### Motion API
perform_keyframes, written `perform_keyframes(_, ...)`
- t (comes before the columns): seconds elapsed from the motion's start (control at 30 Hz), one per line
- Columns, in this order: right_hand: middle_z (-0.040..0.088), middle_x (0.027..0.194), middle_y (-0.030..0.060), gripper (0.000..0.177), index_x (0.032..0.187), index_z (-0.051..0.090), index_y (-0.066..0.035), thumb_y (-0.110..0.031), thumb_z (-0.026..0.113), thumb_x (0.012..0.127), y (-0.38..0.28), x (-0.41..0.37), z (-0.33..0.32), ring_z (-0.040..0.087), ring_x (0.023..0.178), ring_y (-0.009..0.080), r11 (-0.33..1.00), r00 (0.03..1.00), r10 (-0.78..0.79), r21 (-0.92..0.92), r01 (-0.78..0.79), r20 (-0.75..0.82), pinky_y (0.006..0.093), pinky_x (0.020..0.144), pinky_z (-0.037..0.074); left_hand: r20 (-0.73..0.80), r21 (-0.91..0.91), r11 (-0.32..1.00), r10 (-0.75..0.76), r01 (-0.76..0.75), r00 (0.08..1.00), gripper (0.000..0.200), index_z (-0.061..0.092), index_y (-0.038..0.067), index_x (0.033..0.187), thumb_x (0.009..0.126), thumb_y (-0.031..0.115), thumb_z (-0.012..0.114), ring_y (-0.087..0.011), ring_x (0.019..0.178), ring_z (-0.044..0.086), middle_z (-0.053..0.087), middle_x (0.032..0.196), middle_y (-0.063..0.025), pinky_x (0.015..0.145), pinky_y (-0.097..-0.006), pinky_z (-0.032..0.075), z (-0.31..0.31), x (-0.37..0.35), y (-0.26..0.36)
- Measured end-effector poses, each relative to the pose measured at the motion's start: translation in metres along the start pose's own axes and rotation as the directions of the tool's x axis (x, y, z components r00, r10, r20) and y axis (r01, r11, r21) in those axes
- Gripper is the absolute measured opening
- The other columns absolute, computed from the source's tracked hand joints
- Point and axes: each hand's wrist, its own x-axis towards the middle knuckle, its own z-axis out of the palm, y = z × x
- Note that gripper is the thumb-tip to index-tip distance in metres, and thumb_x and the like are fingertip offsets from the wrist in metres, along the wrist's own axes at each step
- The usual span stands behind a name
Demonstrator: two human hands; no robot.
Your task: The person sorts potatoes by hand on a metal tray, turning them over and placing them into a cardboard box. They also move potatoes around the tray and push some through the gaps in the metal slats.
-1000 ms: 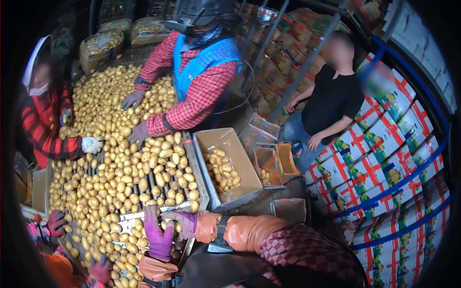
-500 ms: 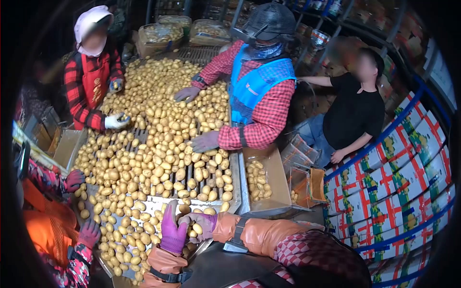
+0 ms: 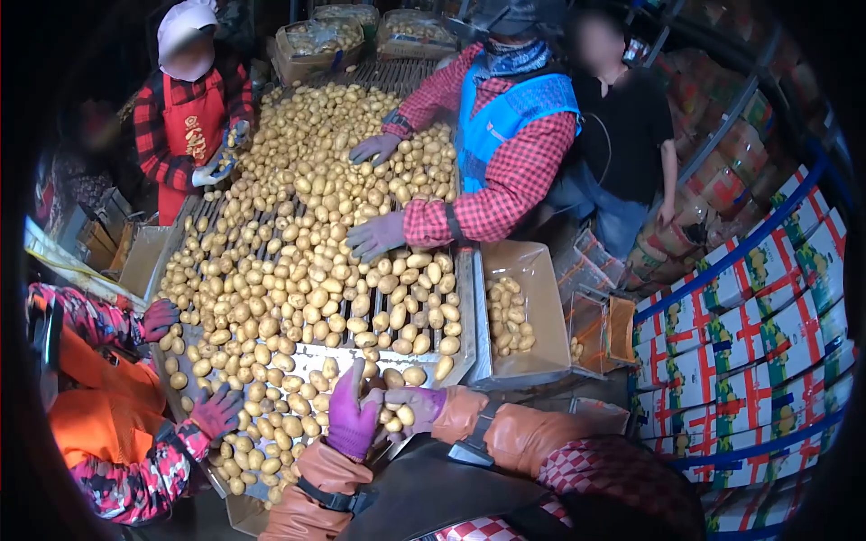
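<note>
Many potatoes lie over a slatted metal sorting table and its smooth lower end. At the near end, my left hand, in a purple glove, is raised with its palm turned inward; its fingers partly overlap a dark round thing, and whether it grips anything is unclear. Close to its right, my right hand, in a purple and grey glove, is curled around a few potatoes. The two hands nearly touch. More potatoes lie just beyond them and to their left.
Co-workers' gloved hands rest on potatoes across the table and at its left side. A carton holding potatoes stands right of the table. Stacked printed boxes fill the right behind a blue rail. A person in black stands at the back.
The view has shifted, so the scene sits differently. The person in black now stands more upright. The red-aproned co-worker's hands have come together. The orange-aproned co-worker's near hand has spread over the potatoes.
</note>
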Motion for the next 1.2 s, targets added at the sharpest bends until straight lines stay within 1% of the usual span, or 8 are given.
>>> perform_keyframes(0.27,0.066,0.113,0.0112,0.031,0.108,0.062,-0.009,-0.036,0.052,0.095,0.007,-0.028,-0.041,0.068,0.091,0.0289,0.981,0.976,-0.189,-0.029,0.193,0.106,0.0326,0.064,0.054,0.150,-0.154,0.988,0.002,0.021,0.989,0.053,0.045,-0.004,0.136,0.091,0.020,0.058,-0.0353,0.121,0.053,0.053,0.131,-0.0243,0.102,-0.0420,0.041,0.031,0.006,-0.017)
perform_keyframes(0.33,0.063,0.118,0.0135,0.030,0.106,0.063,-0.009,-0.036,0.054,0.094,0.003,-0.060,-0.054,0.068,0.093,0.0290,0.958,0.953,-0.288,0.022,0.287,0.092,0.0318,0.062,0.053,0.121,-0.216,0.949,-0.207,0.230,0.971,0.051,0.047,0.000,0.136,0.091,0.019,0.059,-0.0288,0.113,0.056,0.057,0.124,-0.0190,0.097,-0.0384,0.043,0.021,0.010,-0.008)
perform_keyframes(0.43,0.057,0.127,0.0167,0.028,0.107,0.064,-0.009,-0.030,0.057,0.089,0.009,-0.117,-0.109,0.065,0.086,0.0288,0.893,0.904,-0.426,0.141,0.427,-0.039,0.0327,0.062,0.052,-0.029,0.271,0.957,-0.102,0.106,0.994,0.054,0.051,0.003,0.133,0.085,0.024,0.065,-0.0347,0.111,0.055,0.055,0.125,-0.0206,0.096,-0.0429,0.043,-0.003,0.003,-0.093)
perform_keyframes(0.53,0.054,0.133,0.0166,0.024,0.103,0.065,-0.011,-0.030,0.057,0.090,0.041,-0.178,-0.147,0.062,0.092,0.0303,0.718,0.816,-0.558,0.406,0.566,-0.150,0.0331,0.061,0.052,-0.106,0.769,0.638,0.063,0.042,0.992,0.066,0.052,0.005,0.132,0.077,0.035,0.072,-0.0431,0.123,0.048,0.048,0.136,-0.0264,0.102,-0.0533,0.038,-0.036,-0.027,-0.159)
perform_keyframes(0.67,0.060,0.109,0.0122,0.030,0.102,0.063,-0.006,-0.032,0.054,0.089,0.091,-0.233,-0.194,0.056,0.080,0.0261,0.616,0.773,-0.531,0.469,0.633,-0.347,0.0327,0.057,0.049,-0.022,0.785,0.611,-0.130,0.098,0.991,0.089,0.033,0.007,0.148,0.076,0.041,0.074,-0.0427,0.137,0.033,0.034,0.148,-0.0273,0.112,-0.0546,0.025,-0.042,-0.059,-0.192)
perform_keyframes(0.83,0.061,0.102,0.0126,0.022,0.101,0.061,-0.007,-0.022,0.061,0.085,0.181,-0.326,-0.283,0.059,0.081,0.0239,0.521,0.389,-0.786,-0.176,0.835,-0.481,0.0342,0.066,0.050,0.003,0.727,0.683,-0.105,0.070,0.994,0.091,0.033,0.007,0.148,0.074,0.035,0.076,-0.0414,0.138,0.032,0.034,0.149,-0.0243,0.114,-0.0514,0.023,-0.044,-0.062,-0.200)
perform_keyframes(0.97,0.061,0.105,0.0120,0.025,0.106,0.059,-0.007,-0.022,0.059,0.086,0.200,-0.375,-0.293,0.059,0.085,0.0236,0.481,0.161,-0.681,-0.271,0.834,-0.714,0.0340,0.069,0.050,0.004,0.757,0.651,-0.080,0.049,0.997,0.093,0.031,0.009,0.149,0.072,0.035,0.077,-0.0412,0.138,0.031,0.033,0.150,-0.0238,0.113,-0.0526,0.024,-0.042,-0.061,-0.203)
perform_keyframes(1.2,0.060,0.111,0.0108,0.030,0.115,0.055,-0.007,-0.023,0.056,0.089,0.162,-0.375,-0.301,0.059,0.093,0.0231,0.607,0.020,-0.629,-0.474,0.637,-0.777,0.0336,0.074,0.049,-0.035,0.767,0.627,-0.172,0.137,0.984,0.093,0.031,0.017,0.151,0.071,0.038,0.075,-0.0408,0.139,0.030,0.031,0.152,-0.0216,0.113,-0.0586,0.017,-0.038,-0.060,-0.193)
